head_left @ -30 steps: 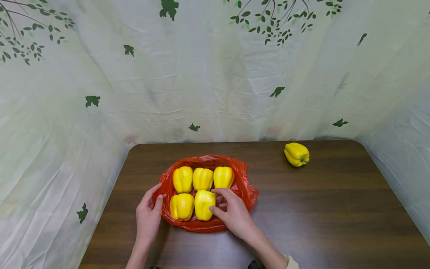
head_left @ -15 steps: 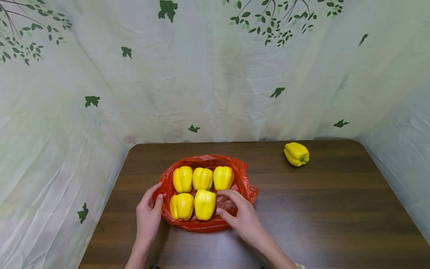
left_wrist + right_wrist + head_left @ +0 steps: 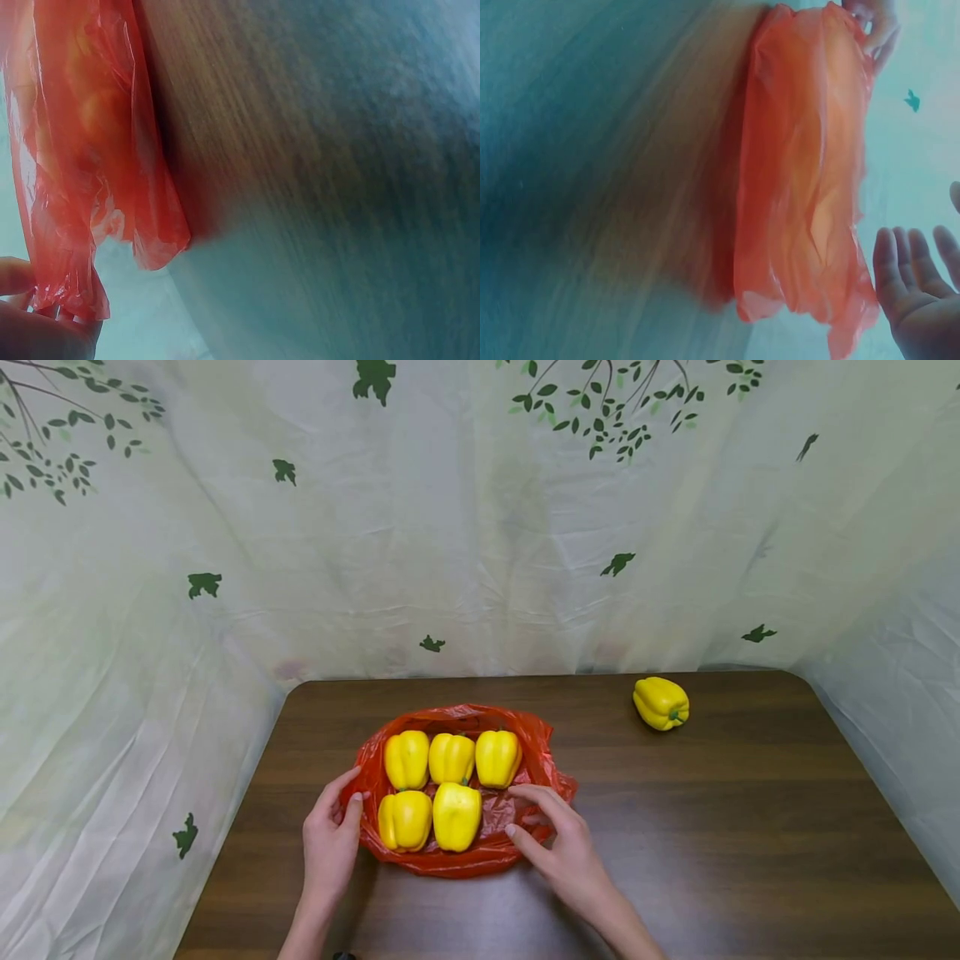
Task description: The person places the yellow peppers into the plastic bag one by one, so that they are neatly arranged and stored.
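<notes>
A red plastic bag [image 3: 528, 731] lies on the table with its mouth spread wide. Inside are several yellow bell peppers: a back row of three, including the back right pepper [image 3: 498, 758], and a front row with one at left [image 3: 405, 821] and another beside it [image 3: 457, 817]. My left hand [image 3: 330, 839] pinches the bag's left edge between thumb and fingers, as the left wrist view also shows. Over the bag's right side, my right hand [image 3: 562, 852] has its fingers spread and holds nothing; bare red plastic shows between it and the front peppers.
Another yellow bell pepper [image 3: 661, 703] lies on its side near the table's back edge, right of the bag. The brown wooden table [image 3: 720, 827] is bordered behind and at the sides by a pale leaf-printed curtain [image 3: 480, 527].
My right hand has let go of the front middle pepper and drawn back to the right, its fingers parting. The left hand and the bag have stayed in place.
</notes>
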A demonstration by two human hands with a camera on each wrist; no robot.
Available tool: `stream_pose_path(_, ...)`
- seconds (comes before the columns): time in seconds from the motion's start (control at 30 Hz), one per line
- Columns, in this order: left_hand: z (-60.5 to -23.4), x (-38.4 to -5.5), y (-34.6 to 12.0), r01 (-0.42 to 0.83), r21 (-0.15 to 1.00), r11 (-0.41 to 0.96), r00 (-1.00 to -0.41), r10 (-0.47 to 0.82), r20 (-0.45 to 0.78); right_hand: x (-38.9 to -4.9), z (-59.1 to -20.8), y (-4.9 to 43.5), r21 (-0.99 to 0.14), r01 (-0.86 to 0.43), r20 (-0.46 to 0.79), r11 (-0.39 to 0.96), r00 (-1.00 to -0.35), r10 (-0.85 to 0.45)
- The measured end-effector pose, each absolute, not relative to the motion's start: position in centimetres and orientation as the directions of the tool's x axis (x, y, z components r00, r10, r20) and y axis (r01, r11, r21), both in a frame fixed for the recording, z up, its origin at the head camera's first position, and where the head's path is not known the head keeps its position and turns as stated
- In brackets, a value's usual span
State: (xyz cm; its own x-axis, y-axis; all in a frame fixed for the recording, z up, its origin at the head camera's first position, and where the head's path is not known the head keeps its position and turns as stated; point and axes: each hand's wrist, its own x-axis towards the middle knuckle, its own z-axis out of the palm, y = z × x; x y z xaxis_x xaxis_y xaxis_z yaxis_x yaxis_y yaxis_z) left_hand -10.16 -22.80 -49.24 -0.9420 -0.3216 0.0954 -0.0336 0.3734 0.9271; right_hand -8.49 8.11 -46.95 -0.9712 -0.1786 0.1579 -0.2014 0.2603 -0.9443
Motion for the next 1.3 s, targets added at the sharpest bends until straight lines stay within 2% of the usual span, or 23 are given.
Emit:
stream_pose_path(0.3,-49.6,-10.2,-22.9,-0.025,0.929,0.370,-0.942,-0.319,0.102,-8.6,-46.9,9.9,-0.948,-0.158,0.117,0.277,-0.981,-0.157)
stream_pose_path(0.63,-49.7,-10.2,-22.8,-0.010,0.925,0.379,-0.939,-0.321,0.122,-9.3,-47.0,11.8,-0.937,-0.197,0.166,0.290,-0.978,-0.130)
stream_pose_path(1.3,-49.7,-10.2,-23.2,-0.039,0.932,0.359,-0.945,-0.316,0.082,-10.7,-48.4,16.3,-0.812,-0.240,0.215,0.531,-0.970,-0.109)
